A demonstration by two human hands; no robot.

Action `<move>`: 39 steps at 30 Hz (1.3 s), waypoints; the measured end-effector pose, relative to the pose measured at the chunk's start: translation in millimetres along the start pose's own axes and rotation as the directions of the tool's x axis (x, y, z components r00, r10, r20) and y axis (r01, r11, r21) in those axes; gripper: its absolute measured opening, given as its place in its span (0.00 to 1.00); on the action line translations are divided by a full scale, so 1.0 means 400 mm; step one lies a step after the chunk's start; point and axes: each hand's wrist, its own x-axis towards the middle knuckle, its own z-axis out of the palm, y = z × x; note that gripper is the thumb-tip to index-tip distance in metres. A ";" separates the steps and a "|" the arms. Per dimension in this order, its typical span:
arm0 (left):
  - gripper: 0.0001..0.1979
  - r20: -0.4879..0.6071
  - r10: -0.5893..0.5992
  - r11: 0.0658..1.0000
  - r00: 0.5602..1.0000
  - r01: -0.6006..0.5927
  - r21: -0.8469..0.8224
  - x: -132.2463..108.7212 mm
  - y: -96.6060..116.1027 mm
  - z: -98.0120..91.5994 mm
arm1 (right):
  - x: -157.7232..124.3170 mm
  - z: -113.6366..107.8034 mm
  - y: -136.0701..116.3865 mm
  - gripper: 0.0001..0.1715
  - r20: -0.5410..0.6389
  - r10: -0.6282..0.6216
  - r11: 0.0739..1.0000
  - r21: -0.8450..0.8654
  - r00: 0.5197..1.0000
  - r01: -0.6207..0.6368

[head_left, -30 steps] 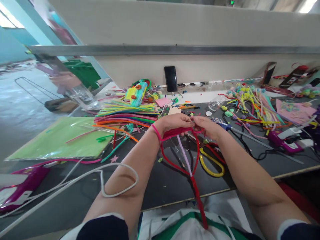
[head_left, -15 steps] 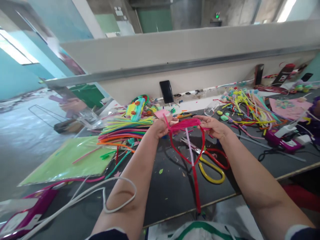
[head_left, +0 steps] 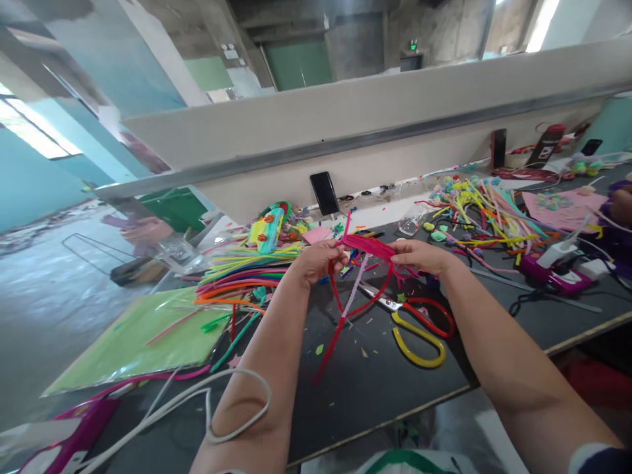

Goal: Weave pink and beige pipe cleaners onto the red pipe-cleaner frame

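Note:
My left hand [head_left: 316, 258] and my right hand [head_left: 419, 255] hold up a pipe-cleaner piece [head_left: 368, 246] between them, above the dark table [head_left: 345, 388]. A pink band runs from hand to hand. Under it hangs a red loop with a lilac strand down its middle, and a red stem [head_left: 328, 349] trails down to the left. Each hand pinches one end of the pink band. Red and yellow scissors [head_left: 417, 326] lie on the table just below my right wrist.
A pile of coloured pipe cleaners [head_left: 241, 270] and a green sheet [head_left: 133, 339] lie to the left. A white cable [head_left: 197, 401] loops over my left forearm. More pipe cleaners [head_left: 484, 210] and a pink glue gun [head_left: 553, 273] sit right. A phone [head_left: 324, 193] leans on the back wall.
Both hands have lifted the piece higher and tilted it, so the red stem swung from straight down toward me to down-left. The view has tipped upward.

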 end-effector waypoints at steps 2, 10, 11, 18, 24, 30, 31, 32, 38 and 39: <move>0.11 0.053 0.009 0.999 0.999 -0.011 0.044 0.000 -0.003 0.007 | 0.000 -0.001 -0.006 0.23 -0.062 -0.006 0.996 -0.089 0.998 0.000; 0.14 0.166 0.017 0.987 0.986 -0.043 0.152 0.001 -0.012 0.090 | 0.011 0.026 -0.011 0.26 -0.066 -0.041 0.992 -0.124 0.997 0.032; 0.14 0.168 0.018 0.988 0.986 -0.044 0.148 0.001 -0.012 0.100 | 0.011 0.030 -0.011 0.24 -0.067 -0.044 0.990 -0.138 0.997 0.034; 0.16 0.150 0.021 0.995 0.988 -0.036 0.093 -0.001 -0.013 0.130 | 0.012 0.042 -0.012 0.16 -0.093 -0.035 0.972 -0.235 0.995 0.012; 0.16 0.169 0.022 0.997 0.985 -0.034 0.073 0.000 -0.012 0.128 | 0.014 0.045 -0.009 0.18 -0.061 -0.033 0.967 -0.253 0.998 0.016; 0.15 0.207 -0.005 0.998 0.978 -0.009 0.067 -0.005 -0.010 0.116 | 0.016 0.047 -0.012 0.17 -0.066 -0.063 0.922 -0.385 0.996 0.033; 0.15 0.205 -0.019 0.999 0.979 0.009 0.053 -0.007 -0.010 0.111 | 0.016 0.047 -0.012 0.16 -0.072 -0.063 0.914 -0.405 0.995 0.029; 0.14 0.196 -0.033 0.999 0.980 0.028 0.027 -0.008 -0.010 0.105 | 0.016 0.048 -0.012 0.16 -0.079 -0.065 0.908 -0.419 0.995 0.027; 0.11 0.243 -0.064 0.988 0.968 0.096 -0.120 -0.006 -0.017 0.079 | 0.011 0.054 -0.016 0.11 -0.095 -0.026 0.902 -0.432 0.995 -0.018; 0.11 0.265 -0.072 0.987 0.962 0.106 -0.118 -0.003 -0.022 0.078 | 0.010 0.057 -0.017 0.10 -0.095 -0.008 0.908 -0.417 0.995 -0.032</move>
